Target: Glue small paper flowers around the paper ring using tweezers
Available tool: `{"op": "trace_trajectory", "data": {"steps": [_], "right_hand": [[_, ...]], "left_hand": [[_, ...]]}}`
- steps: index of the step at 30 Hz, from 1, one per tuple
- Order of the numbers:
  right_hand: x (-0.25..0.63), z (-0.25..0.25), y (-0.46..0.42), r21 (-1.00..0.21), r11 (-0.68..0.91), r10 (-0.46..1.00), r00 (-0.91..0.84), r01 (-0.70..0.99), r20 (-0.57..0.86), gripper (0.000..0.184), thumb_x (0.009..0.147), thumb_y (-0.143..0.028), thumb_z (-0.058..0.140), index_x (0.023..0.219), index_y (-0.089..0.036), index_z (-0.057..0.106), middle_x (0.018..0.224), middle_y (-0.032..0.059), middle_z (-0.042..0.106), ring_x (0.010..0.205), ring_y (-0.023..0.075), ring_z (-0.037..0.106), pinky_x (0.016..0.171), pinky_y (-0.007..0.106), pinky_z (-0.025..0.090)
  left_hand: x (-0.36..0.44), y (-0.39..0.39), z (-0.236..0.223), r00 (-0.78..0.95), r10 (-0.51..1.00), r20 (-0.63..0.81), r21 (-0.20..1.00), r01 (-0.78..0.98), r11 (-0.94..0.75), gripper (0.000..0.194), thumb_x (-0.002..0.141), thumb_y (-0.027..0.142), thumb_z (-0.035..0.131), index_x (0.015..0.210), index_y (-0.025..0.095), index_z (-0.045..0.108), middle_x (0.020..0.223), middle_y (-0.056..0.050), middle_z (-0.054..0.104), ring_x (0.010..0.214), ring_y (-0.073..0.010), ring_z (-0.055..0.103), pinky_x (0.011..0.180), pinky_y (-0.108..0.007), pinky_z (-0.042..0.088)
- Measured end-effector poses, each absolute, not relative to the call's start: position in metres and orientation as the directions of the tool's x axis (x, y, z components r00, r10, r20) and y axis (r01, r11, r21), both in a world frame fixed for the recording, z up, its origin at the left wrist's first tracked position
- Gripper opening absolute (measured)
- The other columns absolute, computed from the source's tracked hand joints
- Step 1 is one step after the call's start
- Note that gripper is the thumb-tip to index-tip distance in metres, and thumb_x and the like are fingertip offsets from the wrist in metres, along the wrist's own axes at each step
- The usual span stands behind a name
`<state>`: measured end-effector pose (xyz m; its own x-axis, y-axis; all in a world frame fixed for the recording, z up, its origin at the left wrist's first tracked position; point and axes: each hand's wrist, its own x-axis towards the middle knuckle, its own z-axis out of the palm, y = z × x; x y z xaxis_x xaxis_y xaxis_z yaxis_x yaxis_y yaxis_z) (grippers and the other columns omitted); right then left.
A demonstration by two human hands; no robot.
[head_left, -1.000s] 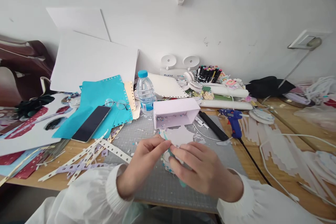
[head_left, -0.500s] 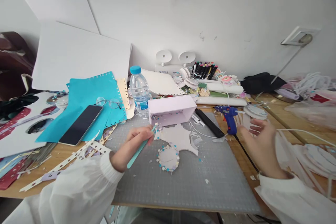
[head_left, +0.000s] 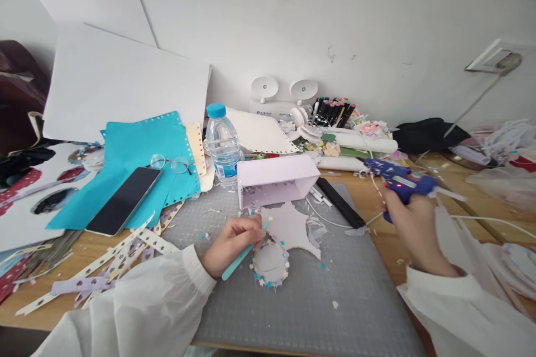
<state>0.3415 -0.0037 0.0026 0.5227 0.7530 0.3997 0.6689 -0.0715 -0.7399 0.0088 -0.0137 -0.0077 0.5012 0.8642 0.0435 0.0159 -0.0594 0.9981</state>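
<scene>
My left hand (head_left: 240, 240) is closed around slim teal tweezers (head_left: 235, 264), their tip pointing up and away to the right. Just right of that hand lies a round white disc (head_left: 270, 265) edged with small blue and white stars. A white cut-out sheet (head_left: 291, 228) with curved edges lies behind it. At the right, my right hand (head_left: 412, 228) grips a blue hot glue gun (head_left: 404, 181) by its handle, nozzle to the left and a small red light showing. A pale lilac open box (head_left: 278, 173) lies on its side, with tiny stars inside.
A grey cutting mat (head_left: 326, 301) covers the middle of the table. Around it are a water bottle (head_left: 221, 145), a black phone (head_left: 123, 201) on blue sheets, glasses (head_left: 170, 163), a black bar-shaped object (head_left: 341, 203) and paper strips (head_left: 79, 273). Markers (head_left: 335, 111) stand behind.
My right hand has taken hold of the glue gun and lifted it from the table's right side. My left hand has moved right and nearer with the tweezers, up to the disc.
</scene>
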Motion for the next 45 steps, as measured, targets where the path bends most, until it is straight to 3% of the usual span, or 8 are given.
{"op": "trace_trajectory", "data": {"steps": [1,2,4,8,11,23,34,45], "right_hand": [[0.331,0.013,-0.010,-0.796,-0.054,0.767,0.535,0.603,0.354,0.020,0.077,-0.039,0.058,0.069,-0.022,0.051,0.058,-0.0007,0.047,0.049,0.0149,0.045,0.045,0.029,0.037],[0.318,0.022,-0.015,-0.923,0.044,0.784,0.560,0.382,0.269,0.021,0.074,-0.038,0.064,0.071,-0.021,0.051,0.065,-0.0008,0.049,0.050,0.0120,0.043,0.043,0.026,0.035],[0.288,0.034,-0.022,-0.988,0.153,0.880,0.458,-0.019,0.127,0.030,0.062,-0.032,0.076,0.073,-0.021,0.050,0.074,-0.0023,0.048,0.050,0.0069,0.037,0.038,0.020,0.029],[0.234,0.027,-0.022,-0.948,-0.126,0.991,0.003,-0.293,-0.133,0.036,0.059,-0.036,0.079,0.071,-0.021,0.048,0.069,-0.0034,0.053,0.043,0.0032,0.031,0.035,0.018,0.024],[0.216,0.006,-0.021,-0.922,-0.274,0.961,-0.120,-0.272,-0.250,0.033,0.066,-0.040,0.076,0.075,-0.020,0.052,0.069,-0.0005,0.059,0.043,0.0041,0.034,0.037,0.019,0.027],[0.213,-0.011,-0.039,-0.958,-0.275,0.932,-0.263,-0.076,-0.247,0.024,0.072,-0.044,0.073,0.080,-0.021,0.069,0.072,0.0000,0.062,0.065,0.0126,0.052,0.062,0.025,0.044],[0.210,-0.004,-0.035,-0.956,-0.289,0.928,-0.257,-0.044,-0.269,0.020,0.073,-0.038,0.072,0.079,-0.020,0.066,0.074,-0.0015,0.062,0.067,0.0116,0.052,0.065,0.024,0.044],[0.207,-0.001,-0.036,-0.946,-0.319,0.917,-0.270,-0.053,-0.294,0.018,0.072,-0.035,0.071,0.075,-0.019,0.063,0.067,-0.0029,0.056,0.062,0.0103,0.049,0.060,0.024,0.042]], "left_hand": [[0.010,-0.014,-0.008,0.512,0.858,0.044,0.998,0.007,-0.056,0.041,0.081,0.040,0.055,0.047,0.017,0.052,0.058,-0.002,0.043,0.061,-0.0159,0.044,0.062,-0.030,0.038],[0.010,-0.013,-0.008,0.524,0.851,0.045,0.999,-0.001,-0.053,0.040,0.081,0.038,0.056,0.047,0.017,0.052,0.058,-0.002,0.043,0.061,-0.0155,0.043,0.062,-0.029,0.037],[0.010,-0.014,-0.009,0.547,0.836,0.045,0.999,-0.007,-0.050,0.039,0.081,0.036,0.058,0.048,0.017,0.053,0.060,-0.001,0.042,0.062,-0.0149,0.043,0.062,-0.029,0.036],[0.007,-0.016,-0.009,0.594,0.804,0.034,0.999,-0.005,-0.038,0.040,0.083,0.036,0.059,0.048,0.016,0.054,0.062,-0.001,0.041,0.062,-0.0145,0.042,0.059,-0.029,0.034],[0.005,-0.017,-0.006,0.614,0.789,0.031,0.999,-0.003,-0.037,0.042,0.083,0.038,0.060,0.048,0.016,0.053,0.062,-0.001,0.040,0.061,-0.0145,0.041,0.058,-0.029,0.033],[0.006,-0.014,-0.005,0.677,0.729,0.103,0.988,0.015,-0.154,0.048,0.086,0.047,0.054,0.050,0.015,0.050,0.061,-0.002,0.043,0.064,-0.0153,0.043,0.061,-0.028,0.037],[0.005,-0.014,-0.009,0.703,0.703,0.106,0.984,0.030,-0.178,0.035,0.085,0.026,0.055,0.053,0.014,0.049,0.067,-0.002,0.044,0.069,-0.0146,0.044,0.062,-0.027,0.034],[0.006,-0.014,-0.012,0.718,0.687,0.113,0.980,0.034,-0.197,0.038,0.086,0.028,0.056,0.051,0.014,0.051,0.064,-0.002,0.045,0.068,-0.0147,0.045,0.061,-0.027,0.034]]}}
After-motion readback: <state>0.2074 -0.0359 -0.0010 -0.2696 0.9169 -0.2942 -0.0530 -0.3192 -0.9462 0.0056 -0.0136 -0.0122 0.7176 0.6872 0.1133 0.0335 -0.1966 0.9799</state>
